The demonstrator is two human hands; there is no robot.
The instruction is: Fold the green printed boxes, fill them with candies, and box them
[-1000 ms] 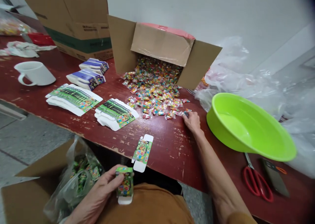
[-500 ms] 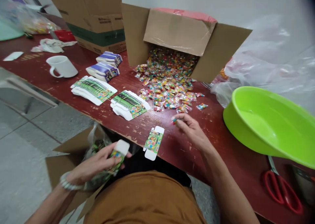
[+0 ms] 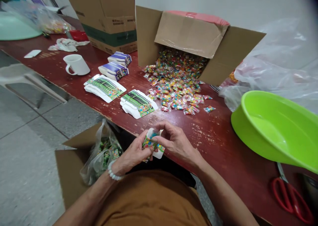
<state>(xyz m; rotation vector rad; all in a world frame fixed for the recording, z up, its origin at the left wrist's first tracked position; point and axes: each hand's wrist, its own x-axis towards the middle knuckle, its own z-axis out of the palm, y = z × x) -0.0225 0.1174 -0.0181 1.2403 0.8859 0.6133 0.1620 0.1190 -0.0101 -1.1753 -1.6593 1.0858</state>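
My left hand [image 3: 139, 149] is closed round a small green printed candy box [image 3: 148, 143], with its white flap up, over the table's front edge. Against the box's open top, my right hand [image 3: 171, 136] pinches a small wrapped candy [image 3: 155, 134], bluish and partly hidden by the fingers. Another flattened green carton [image 3: 159, 153] lies on the table behind my hands, mostly covered. Beyond them stand two fanned stacks of flat green cartons, a nearer stack [image 3: 139, 104] and a farther stack [image 3: 104, 87]. Wrapped candies [image 3: 179, 93] spill from a tipped cardboard box [image 3: 188, 32].
On the right are a lime green basin [image 3: 258, 133] and red-handled scissors [image 3: 285, 196]. A white mug [image 3: 76, 65] and purple cartons [image 3: 114, 71] sit at the left. Below the table edge, an open carton [image 3: 72, 163] holds a plastic bag [image 3: 99, 153] of green packs.
My right hand has moved left with the candy, from beside the candy pile to the box. My left hand has lifted the box right and up to meet it.
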